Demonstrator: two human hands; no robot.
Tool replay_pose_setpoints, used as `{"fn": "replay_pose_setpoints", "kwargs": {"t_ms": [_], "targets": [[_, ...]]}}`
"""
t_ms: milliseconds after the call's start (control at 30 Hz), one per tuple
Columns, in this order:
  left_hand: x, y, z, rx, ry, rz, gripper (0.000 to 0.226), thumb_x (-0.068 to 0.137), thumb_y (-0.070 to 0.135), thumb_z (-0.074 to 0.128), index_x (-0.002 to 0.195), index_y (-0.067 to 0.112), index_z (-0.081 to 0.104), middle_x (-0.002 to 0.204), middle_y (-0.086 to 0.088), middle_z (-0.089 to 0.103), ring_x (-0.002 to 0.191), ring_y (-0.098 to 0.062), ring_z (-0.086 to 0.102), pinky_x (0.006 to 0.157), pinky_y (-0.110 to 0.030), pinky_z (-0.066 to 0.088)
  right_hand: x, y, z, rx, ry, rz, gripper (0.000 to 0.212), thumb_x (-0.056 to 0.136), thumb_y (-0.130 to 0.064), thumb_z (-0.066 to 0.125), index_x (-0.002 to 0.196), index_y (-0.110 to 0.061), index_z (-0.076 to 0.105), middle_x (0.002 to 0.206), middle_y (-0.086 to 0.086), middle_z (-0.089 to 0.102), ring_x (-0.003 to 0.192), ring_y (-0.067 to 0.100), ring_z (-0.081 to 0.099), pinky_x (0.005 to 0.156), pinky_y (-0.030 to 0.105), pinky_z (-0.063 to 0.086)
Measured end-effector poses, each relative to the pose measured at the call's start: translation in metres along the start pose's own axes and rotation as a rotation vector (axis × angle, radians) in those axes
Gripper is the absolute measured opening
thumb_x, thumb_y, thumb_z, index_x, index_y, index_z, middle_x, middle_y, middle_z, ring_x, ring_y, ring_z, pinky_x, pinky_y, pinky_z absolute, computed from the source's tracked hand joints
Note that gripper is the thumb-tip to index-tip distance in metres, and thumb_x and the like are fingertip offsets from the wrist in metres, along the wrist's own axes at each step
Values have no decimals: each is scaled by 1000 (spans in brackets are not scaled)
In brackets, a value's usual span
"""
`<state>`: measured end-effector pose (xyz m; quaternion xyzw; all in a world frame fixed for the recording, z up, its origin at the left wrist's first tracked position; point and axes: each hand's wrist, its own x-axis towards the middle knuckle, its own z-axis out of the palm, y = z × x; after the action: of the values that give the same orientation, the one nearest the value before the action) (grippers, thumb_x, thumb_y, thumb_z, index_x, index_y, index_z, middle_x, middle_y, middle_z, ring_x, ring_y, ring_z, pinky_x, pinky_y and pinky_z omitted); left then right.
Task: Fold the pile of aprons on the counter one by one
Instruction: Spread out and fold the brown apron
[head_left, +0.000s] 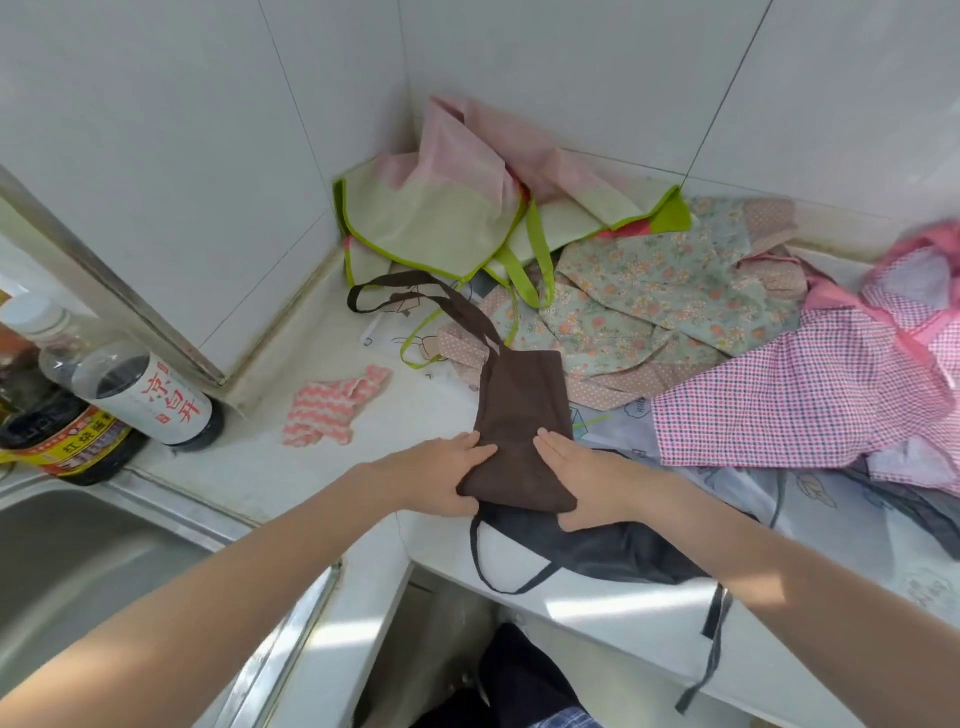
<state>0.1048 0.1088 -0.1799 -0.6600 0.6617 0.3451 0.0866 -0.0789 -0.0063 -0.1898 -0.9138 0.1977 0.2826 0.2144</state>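
A brown apron (522, 415), folded into a narrow strip, lies on the white counter (260, 467), its straps trailing toward the back corner. My left hand (441, 480) holds its near left edge, thumb underneath and fingers on top. My right hand (576, 480) holds the near right edge the same way. Behind lie a green and pink apron (441, 218), a floral apron (654, 296) and a pink checked apron (800, 395). A dark apron (613, 551) lies under my right wrist, straps hanging over the counter edge.
A steel sink (78, 561) is at the left. Sauce bottles (150, 400) stand behind it by the wall. A pink zigzag cloth (332, 405) lies left of the brown apron. A pale printed sheet (831, 514) covers the counter at right. Tiled walls close the corner.
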Motion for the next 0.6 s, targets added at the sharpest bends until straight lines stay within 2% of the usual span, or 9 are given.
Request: {"fn": "replay_pose_setpoints", "kwargs": {"t_ms": [67, 133, 200, 267, 333, 400, 500, 533, 600], "targets": [[1, -12, -17, -277, 54, -56, 58, 79, 38, 52, 132, 13, 51, 124, -8, 58, 111, -23, 54, 88, -26, 41, 4, 10, -22, 271, 22, 68, 69, 86, -26, 61, 146, -10, 31, 147, 9, 39, 132, 24, 40, 96, 22, 35], [9, -27, -31, -512, 155, -148, 23, 86, 20, 59, 106, 9, 63, 97, -7, 65, 94, -23, 60, 78, -26, 46, 11, 23, -46, 519, 124, 116, 32, 86, -19, 62, 117, -11, 62, 110, 8, 65, 102, 24, 60, 74, 24, 42], [21, -42, -38, -684, 260, -238, 11, 88, 15, 62, 97, 9, 59, 89, -4, 62, 85, -21, 60, 71, -19, 49, 23, 36, -59, 702, 197, 169, 11, 89, -17, 63, 98, -11, 65, 93, 6, 66, 81, 19, 62, 64, 20, 44], [34, -52, -41, -780, 310, -310, 21, 89, 18, 63, 105, 8, 56, 98, -5, 62, 86, -21, 61, 67, -15, 51, 39, 45, -62, 834, 159, 219, 22, 93, -19, 58, 111, -7, 61, 101, 10, 67, 83, 22, 65, 68, 22, 51], [50, -59, -44, -613, 294, -386, 38, 90, 27, 61, 119, 4, 52, 114, -10, 60, 101, -28, 60, 81, -28, 50, 55, 49, -61, 842, 92, 291, 34, 97, -24, 51, 125, -4, 53, 108, 14, 66, 89, 26, 67, 74, 30, 56], [59, -56, -50, -291, 317, -458, 47, 90, 31, 59, 126, 4, 43, 123, -12, 53, 113, -30, 51, 89, -35, 43, 65, 50, -61, 819, 92, 343, 36, 99, -26, 47, 126, -4, 51, 101, 14, 67, 76, 23, 68, 69, 31, 58], [67, -38, -61, 91, 407, -429, 52, 89, 29, 58, 131, 8, 36, 131, -13, 41, 122, -31, 39, 94, -38, 39, 68, 52, -67, 856, 54, 377, 22, 98, -26, 49, 109, -7, 54, 80, 10, 65, 52, 13, 64, 52, 24, 55], [70, -33, -62, 187, 424, -390, 50, 90, 27, 56, 132, 9, 35, 132, -13, 39, 124, -30, 37, 95, -37, 37, 68, 52, -69, 820, 44, 375, 19, 97, -27, 52, 99, -8, 55, 73, 8, 63, 51, 13, 64, 50, 23, 54], [78, -26, -62, 297, 405, -324, 46, 90, 23, 54, 132, 11, 36, 134, -11, 38, 126, -28, 34, 98, -36, 33, 66, 53, -80, 485, 82, 358, 26, 92, -35, 58, 87, -10, 53, 77, 6, 61, 71, 22, 65, 58, 27, 50]]}}
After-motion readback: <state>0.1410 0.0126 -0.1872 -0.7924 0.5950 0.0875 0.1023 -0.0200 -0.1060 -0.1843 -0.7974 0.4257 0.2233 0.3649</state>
